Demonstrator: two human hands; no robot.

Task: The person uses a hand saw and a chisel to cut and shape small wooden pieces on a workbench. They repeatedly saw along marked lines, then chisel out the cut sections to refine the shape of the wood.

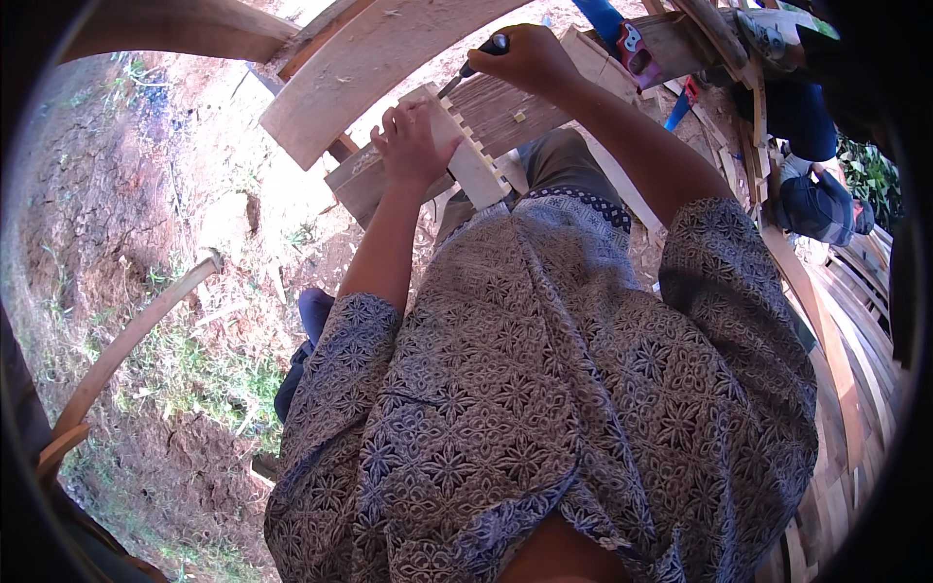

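My right hand (530, 60) is closed round the dark handle of a chisel (484, 56). Its thin metal blade slants down to the left and meets the far end of a pale notched board (465, 146). A row of small cut teeth and gaps runs along that board's right edge. On the board's left side lies my left hand (412, 144), fingers spread, pressing on it. Beneath is a wider, weathered plank (510, 115) lying crosswise in front of my knees. A small pale wood chip (520, 117) sits on this plank.
A wide curved plank (364, 83) crosses beyond my left hand. Two handsaws, one with a red-and-white handle (637, 53) and one with a smaller red handle (688, 92), lie at the far right. Stacked boards (846, 330) fill the right side; another person (816, 194) is there.
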